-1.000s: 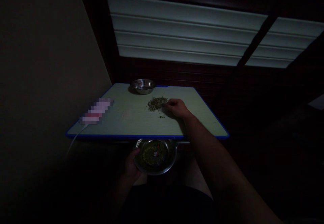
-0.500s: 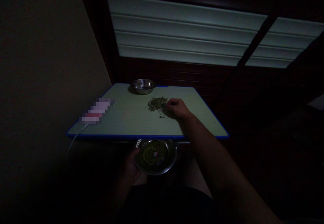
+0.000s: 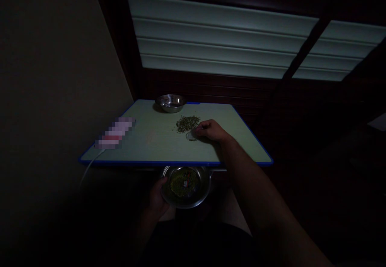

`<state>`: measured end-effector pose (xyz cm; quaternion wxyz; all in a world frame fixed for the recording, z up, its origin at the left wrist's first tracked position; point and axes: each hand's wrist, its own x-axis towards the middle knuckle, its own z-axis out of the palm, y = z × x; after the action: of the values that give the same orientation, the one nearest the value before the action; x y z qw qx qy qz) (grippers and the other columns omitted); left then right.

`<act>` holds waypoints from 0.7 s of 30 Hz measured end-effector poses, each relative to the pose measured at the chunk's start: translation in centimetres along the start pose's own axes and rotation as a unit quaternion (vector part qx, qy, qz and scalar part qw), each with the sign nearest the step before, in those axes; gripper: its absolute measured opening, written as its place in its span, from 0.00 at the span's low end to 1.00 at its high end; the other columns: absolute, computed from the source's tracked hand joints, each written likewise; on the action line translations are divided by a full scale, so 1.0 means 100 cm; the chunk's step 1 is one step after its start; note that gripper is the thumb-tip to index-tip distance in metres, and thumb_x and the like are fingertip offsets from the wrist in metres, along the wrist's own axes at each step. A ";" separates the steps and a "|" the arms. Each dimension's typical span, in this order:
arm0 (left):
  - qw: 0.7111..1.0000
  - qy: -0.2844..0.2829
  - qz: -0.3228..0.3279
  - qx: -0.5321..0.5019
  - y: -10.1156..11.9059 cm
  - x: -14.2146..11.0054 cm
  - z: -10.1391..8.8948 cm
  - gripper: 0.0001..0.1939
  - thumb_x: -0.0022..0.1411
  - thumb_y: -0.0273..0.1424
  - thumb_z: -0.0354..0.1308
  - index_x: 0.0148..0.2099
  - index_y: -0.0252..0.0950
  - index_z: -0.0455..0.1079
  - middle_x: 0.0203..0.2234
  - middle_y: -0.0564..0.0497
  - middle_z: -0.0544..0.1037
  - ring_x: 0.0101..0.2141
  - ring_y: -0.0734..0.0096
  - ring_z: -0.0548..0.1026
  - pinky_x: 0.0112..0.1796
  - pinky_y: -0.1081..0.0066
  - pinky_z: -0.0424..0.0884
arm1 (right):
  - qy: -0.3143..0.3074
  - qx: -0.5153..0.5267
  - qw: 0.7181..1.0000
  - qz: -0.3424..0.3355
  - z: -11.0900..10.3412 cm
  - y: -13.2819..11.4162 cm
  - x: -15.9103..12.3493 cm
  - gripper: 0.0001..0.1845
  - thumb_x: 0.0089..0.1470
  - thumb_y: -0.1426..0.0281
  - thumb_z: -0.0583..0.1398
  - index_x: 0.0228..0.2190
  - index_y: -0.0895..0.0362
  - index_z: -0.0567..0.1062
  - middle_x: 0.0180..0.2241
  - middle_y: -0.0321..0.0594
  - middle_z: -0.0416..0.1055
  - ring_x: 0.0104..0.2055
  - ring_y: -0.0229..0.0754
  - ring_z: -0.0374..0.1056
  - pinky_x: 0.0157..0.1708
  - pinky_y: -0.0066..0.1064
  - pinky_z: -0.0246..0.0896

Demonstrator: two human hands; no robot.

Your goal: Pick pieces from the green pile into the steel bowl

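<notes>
A small pile of green grains (image 3: 187,124) lies on a pale green tabletop with a blue rim (image 3: 169,163). My right hand (image 3: 210,130) rests on the table just right of the pile, fingers curled and pinched low beside a few stray grains near it. What the fingers hold is too small to see. Below the table's near edge my left hand (image 3: 157,198) grips the rim of a steel bowl (image 3: 184,186) that has green grains in it.
A second steel bowl (image 3: 170,102) stands at the table's far edge. A blurred pinkish flat object (image 3: 115,133) with a white cable (image 3: 88,168) lies at the table's left. A wall is close on the left; a shuttered window is behind.
My right hand has slid a little toward me and left, from the pile's edge to the stray grains. The left hand and its bowl have stayed put.
</notes>
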<state>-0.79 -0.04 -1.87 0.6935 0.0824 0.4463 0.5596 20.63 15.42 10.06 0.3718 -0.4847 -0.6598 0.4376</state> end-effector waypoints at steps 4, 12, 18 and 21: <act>1.000 -0.003 0.008 -0.004 0.000 -0.001 0.003 0.09 0.51 0.32 0.59 0.34 0.33 0.77 0.29 0.45 0.82 0.37 0.55 0.79 0.43 0.60 0.73 | -0.040 0.002 0.999 0.013 -0.001 -0.004 -0.005 0.11 0.32 0.66 0.66 0.20 0.61 0.75 0.19 0.37 0.70 0.20 0.33 0.60 0.21 0.27 0.53; 1.000 -0.001 0.007 -0.008 0.001 -0.002 0.008 0.08 0.50 0.31 0.59 0.32 0.34 0.77 0.27 0.46 0.82 0.36 0.54 0.79 0.44 0.58 0.73 | 0.012 0.022 0.999 0.047 -0.008 -0.010 -0.007 0.11 0.37 0.65 0.65 0.20 0.61 0.75 0.15 0.34 0.65 0.17 0.31 0.54 0.19 0.27 0.49; 0.999 -0.019 0.024 -0.029 -0.001 -0.001 0.010 0.10 0.50 0.31 0.58 0.34 0.33 0.77 0.30 0.45 0.83 0.36 0.57 0.80 0.44 0.60 0.73 | 0.031 -0.054 0.995 0.076 -0.035 -0.012 -0.024 0.07 0.37 0.70 0.65 0.20 0.61 0.74 0.16 0.33 0.66 0.19 0.31 0.56 0.21 0.25 0.51; 0.999 -0.035 0.018 -0.035 -0.001 -0.001 0.011 0.11 0.51 0.31 0.57 0.34 0.33 0.78 0.30 0.44 0.83 0.36 0.56 0.80 0.43 0.59 0.74 | 0.055 -0.119 0.984 0.120 -0.043 -0.010 -0.032 0.04 0.39 0.73 0.64 0.21 0.61 0.73 0.15 0.33 0.66 0.18 0.32 0.57 0.20 0.26 0.51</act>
<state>0.02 0.23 -1.22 0.7010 0.0851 0.4005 0.5839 25.07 13.14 12.21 0.2918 -0.6246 -0.6226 0.3702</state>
